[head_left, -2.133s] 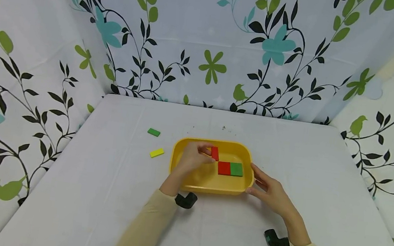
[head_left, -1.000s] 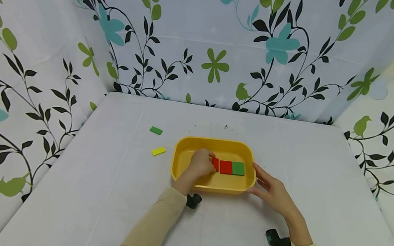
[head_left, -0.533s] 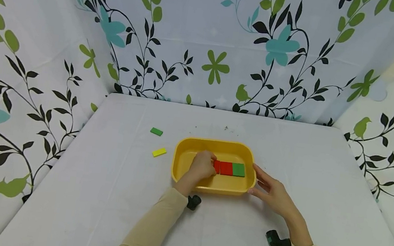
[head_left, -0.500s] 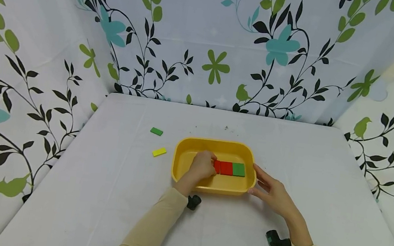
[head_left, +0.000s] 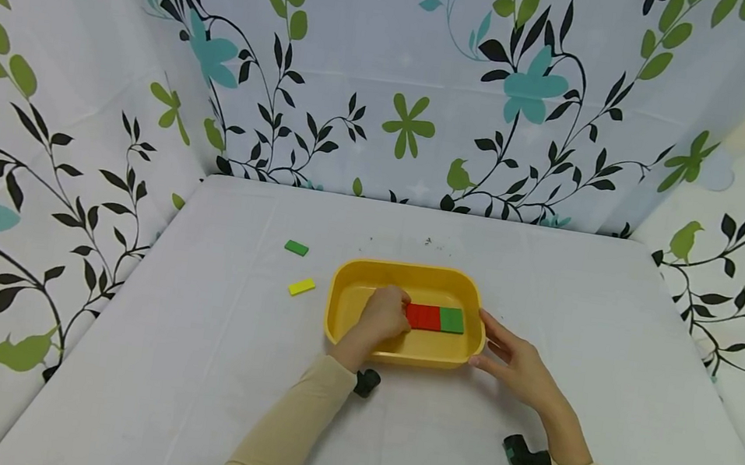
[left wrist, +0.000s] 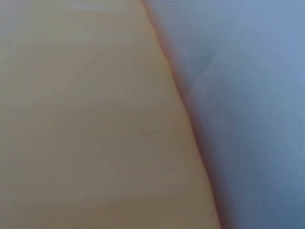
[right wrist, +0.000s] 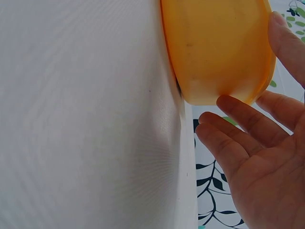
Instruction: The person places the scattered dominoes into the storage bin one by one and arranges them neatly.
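In the head view, my left hand reaches into the yellow tray. Its curled fingers pinch the end of a red tile, mostly hidden by the fingertips. That piece lies against a red square tile, which adjoins a green square tile, all in one row on the tray floor. At the tray's right end, my right hand touches the outer wall with thumb and fingers spread and fairly straight. The right wrist view shows those fingers at the tray end.
Left of the tray, a yellow tile and a small green tile lie on the white tabletop. A patterned cloth surrounds the table. A blurred tan surface fills much of the left wrist view.
My left hand has lowered the red tile from a tilted pose over the tray and slid it right against the red square, closing the gap. The right hand stays put.
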A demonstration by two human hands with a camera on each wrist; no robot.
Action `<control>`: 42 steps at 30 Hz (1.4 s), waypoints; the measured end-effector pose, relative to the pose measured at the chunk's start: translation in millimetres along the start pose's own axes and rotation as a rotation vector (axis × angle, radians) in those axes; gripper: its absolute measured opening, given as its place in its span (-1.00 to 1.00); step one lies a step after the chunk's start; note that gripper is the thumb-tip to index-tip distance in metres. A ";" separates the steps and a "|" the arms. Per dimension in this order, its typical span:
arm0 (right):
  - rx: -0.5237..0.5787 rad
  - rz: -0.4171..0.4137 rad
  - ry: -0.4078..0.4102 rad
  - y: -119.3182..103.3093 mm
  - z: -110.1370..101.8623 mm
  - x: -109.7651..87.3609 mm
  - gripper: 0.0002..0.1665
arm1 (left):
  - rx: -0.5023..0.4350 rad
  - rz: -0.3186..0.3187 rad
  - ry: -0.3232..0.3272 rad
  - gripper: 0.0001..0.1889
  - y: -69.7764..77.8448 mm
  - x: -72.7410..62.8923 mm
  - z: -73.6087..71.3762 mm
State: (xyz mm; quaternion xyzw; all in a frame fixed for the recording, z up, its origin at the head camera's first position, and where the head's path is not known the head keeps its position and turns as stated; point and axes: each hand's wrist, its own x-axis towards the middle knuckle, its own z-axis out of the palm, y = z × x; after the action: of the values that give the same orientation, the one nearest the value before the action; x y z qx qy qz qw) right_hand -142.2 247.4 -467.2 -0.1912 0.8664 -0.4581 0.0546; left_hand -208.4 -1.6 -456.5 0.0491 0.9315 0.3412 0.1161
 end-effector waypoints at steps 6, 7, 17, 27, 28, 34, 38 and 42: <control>-0.008 -0.001 0.001 -0.3 -0.1 -0.3 -0.07 | 0.033 0.011 0.001 -0.50 0.8 -1.3 0.8; -0.008 -0.001 0.001 -0.1 -0.1 -0.3 -0.07 | 0.032 0.009 -0.001 -0.50 0.8 -1.3 0.8; -0.012 -0.016 0.007 1.8 -0.1 -0.2 -0.08 | 0.040 0.015 0.003 -0.45 1.7 -0.1 2.2; 0.014 -0.015 0.005 3.5 0.2 -0.8 -0.08 | 0.010 0.015 0.045 -0.32 1.7 -5.8 -2.5; 0.015 -0.014 0.004 3.4 0.2 -0.8 -0.08 | -0.014 0.024 0.060 -0.32 2.1 -7.0 -3.9; 0.030 -0.009 0.002 2.8 0.8 -0.9 -0.08 | -0.181 0.159 0.161 -0.37 5.7 -17.7 -18.5; 0.036 -0.006 0.003 2.7 0.8 -0.8 -0.08 | -0.278 0.278 0.244 -0.42 2.2 -26.4 -33.6; 0.037 -0.005 0.002 2.4 0.5 -0.8 -0.08 | -0.342 0.342 0.342 -0.44 -6.9 -33.4 -55.5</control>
State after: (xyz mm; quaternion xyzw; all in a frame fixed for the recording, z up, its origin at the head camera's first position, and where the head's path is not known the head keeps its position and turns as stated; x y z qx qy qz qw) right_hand -142.0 248.5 -469.6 -0.1920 0.8574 -0.4742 0.0562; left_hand -190.1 -47.2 -413.8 0.1267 0.8448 0.5110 -0.0951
